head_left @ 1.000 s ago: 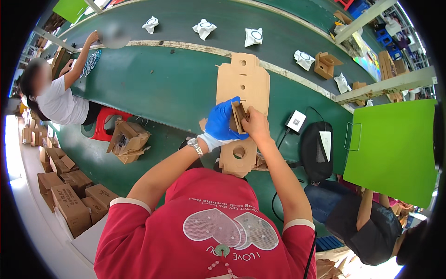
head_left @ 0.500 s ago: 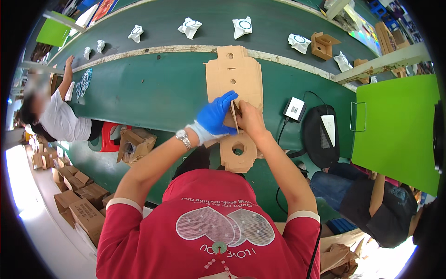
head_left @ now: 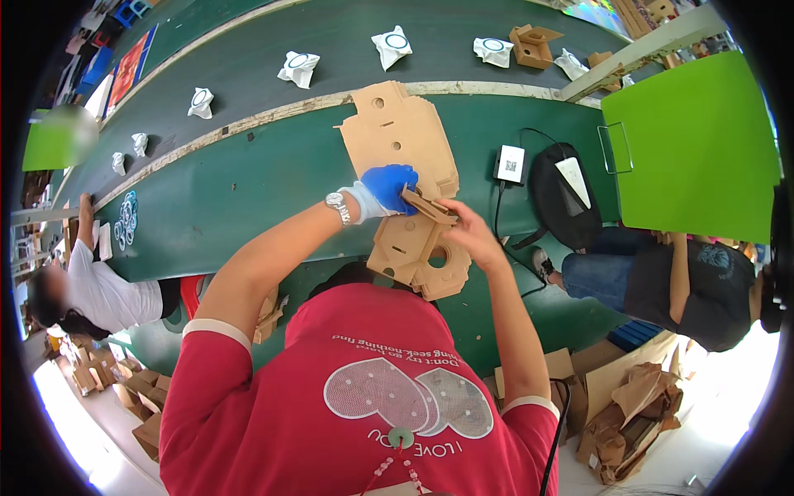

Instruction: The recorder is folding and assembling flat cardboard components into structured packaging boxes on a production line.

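Note:
A brown cardboard box blank (head_left: 405,240), partly folded, is between my hands at the table's near edge. Its lower part has a large round hole and a narrow slot. My left hand (head_left: 389,188), in a blue glove, is closed around the left end of its folded-up flap. At the flap's other end, my bare right hand (head_left: 470,231) grips the edge with the fingers; part of that grip is hidden. Just beyond lie flat cardboard blanks (head_left: 405,128) in a stack, with small round holes, reaching the conveyor's edge.
White-wrapped items with blue rings (head_left: 391,48) and an open small box (head_left: 531,46) sit on the dark conveyor belt (head_left: 248,66). To the right are a white device (head_left: 510,164), a black bag (head_left: 566,198) and a green board (head_left: 691,145). People sit on both sides.
The folded flap has gone from nearly upright to slanting sideways, and the blank has turned. My right hand has moved right and nearer, to the flap's end. The whole view has shifted.

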